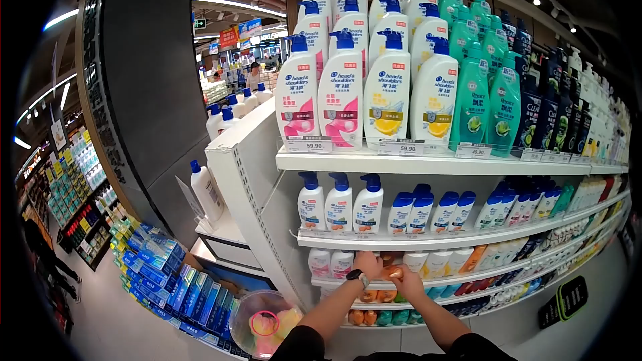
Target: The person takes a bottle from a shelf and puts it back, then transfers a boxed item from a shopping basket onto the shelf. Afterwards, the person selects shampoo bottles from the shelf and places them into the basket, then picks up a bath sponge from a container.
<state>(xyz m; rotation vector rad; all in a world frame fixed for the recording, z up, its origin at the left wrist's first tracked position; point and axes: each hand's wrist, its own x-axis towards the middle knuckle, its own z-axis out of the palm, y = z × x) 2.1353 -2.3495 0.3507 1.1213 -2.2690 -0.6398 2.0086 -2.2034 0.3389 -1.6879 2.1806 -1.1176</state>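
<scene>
Both of my hands reach to a lower shelf of shampoo bottles. My right hand point(406, 282) has its fingers wrapped round the top of an orange-brown bottle point(394, 272). Just left of it, my left hand point(367, 265), with a watch on the wrist, reaches in among the bottles; its fingertips are too small and partly hidden to make out. White bottles with pink labels point(342, 263) stand left of my left hand. White and yellow bottles point(437, 264) are to the right of my right hand. More orange bottles point(387, 295) sit just below.
Large pump bottles point(387, 93) fill the top shelf point(374, 164), with smaller ones point(368, 203) beneath. Blue boxes point(150, 254) are stacked at lower left beside a clear round container point(244, 321). A black and green basket-like object point(572, 299) stands at right. Distant people are at left and behind.
</scene>
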